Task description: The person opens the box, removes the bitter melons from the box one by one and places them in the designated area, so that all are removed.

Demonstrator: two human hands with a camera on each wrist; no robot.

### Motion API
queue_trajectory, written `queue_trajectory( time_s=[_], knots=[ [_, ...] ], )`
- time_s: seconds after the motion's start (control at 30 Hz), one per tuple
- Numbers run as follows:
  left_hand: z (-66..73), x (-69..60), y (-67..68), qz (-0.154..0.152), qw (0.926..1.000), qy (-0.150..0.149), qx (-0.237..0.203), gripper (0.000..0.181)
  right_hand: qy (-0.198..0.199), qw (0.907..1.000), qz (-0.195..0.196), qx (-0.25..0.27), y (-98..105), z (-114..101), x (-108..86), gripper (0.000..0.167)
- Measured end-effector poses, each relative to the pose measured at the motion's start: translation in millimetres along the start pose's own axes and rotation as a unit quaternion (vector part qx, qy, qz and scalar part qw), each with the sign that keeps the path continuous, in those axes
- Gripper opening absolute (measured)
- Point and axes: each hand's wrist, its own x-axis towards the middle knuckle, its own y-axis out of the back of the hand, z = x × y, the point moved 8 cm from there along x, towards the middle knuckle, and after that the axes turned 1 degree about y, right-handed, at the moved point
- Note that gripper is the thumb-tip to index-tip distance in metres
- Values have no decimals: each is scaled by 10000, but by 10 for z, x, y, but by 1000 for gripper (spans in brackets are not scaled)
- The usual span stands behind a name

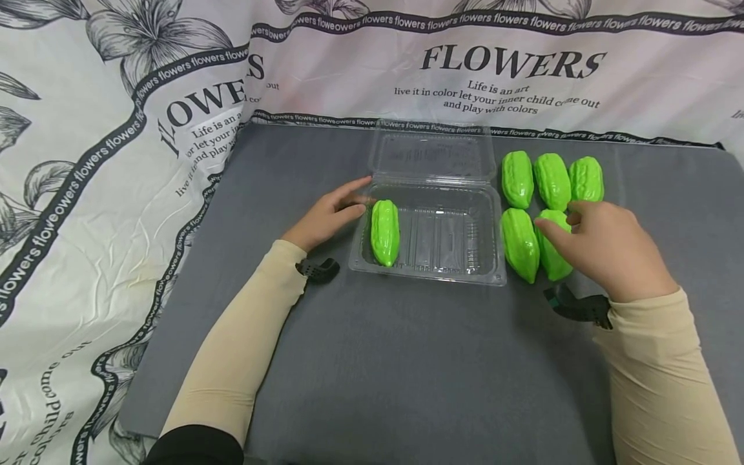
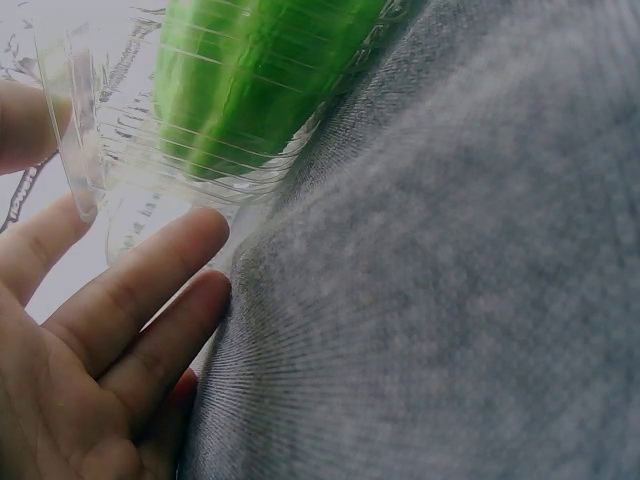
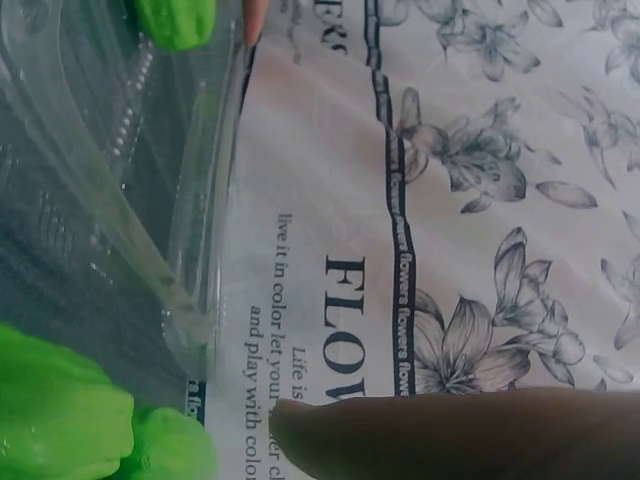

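Note:
A clear plastic clamshell box (image 1: 447, 279) lies with its lid (image 1: 433, 158) raised at the back. One glossy, ridged green bitter melon (image 1: 385, 232) stands lengthwise at its left end. My left hand (image 1: 327, 218) is at the box's left rim, its fingers mostly straight; the left wrist view shows the fingertips (image 2: 205, 230) beside the clear wall. On the right, my right hand (image 1: 619, 248) hovers over the near row of bitter melons, thumb and forefinger apart above one bitter melon (image 1: 552, 248). Whether its hidden fingers touch anything cannot be seen.
Another bitter melon (image 1: 520, 245) lies by the box's right side. Behind it is a row of three, including a bitter melon (image 1: 517, 179) at the left. A grey cloth (image 1: 407, 361) covers the table, and flower-printed sheeting (image 1: 325, 71) hangs along the back and left.

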Motion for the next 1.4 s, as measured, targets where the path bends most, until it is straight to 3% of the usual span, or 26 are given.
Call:
queue_trajectory(
  time_s=[0.1,0.23,0.5,0.7,0.87,0.97,1.1,1.3,1.4],
  knots=[
    [8,-6,9,5,10000,-12,-6,60,47,10000,14,76,0,-81,-4,58],
    [16,-23,25,11,10000,11,27,60,54,9998,-105,170,-26,-164,4,75],
    [37,-24,32,-2,10000,9,16,60,93,9993,-42,359,-54,-274,-31,74],
    [27,-28,28,24,10000,34,27,60,436,9980,245,383,-37,-426,-42,47],
    [26,-5,7,20,10000,25,45,60,581,9968,282,479,-47,-495,-41,50],
    [32,5,-8,-6,10000,27,67,60,511,9968,67,607,-95,-532,-20,46],
    [18,12,-12,-19,9999,74,81,60,598,9952,-84,773,-164,-634,22,58],
    [-13,13,-3,3,9999,112,81,60,813,9938,-9,752,-237,-836,80,40],
    [-4,1,6,21,9999,111,83,60,1006,9922,75,728,-257,-949,95,42]
  ],
)
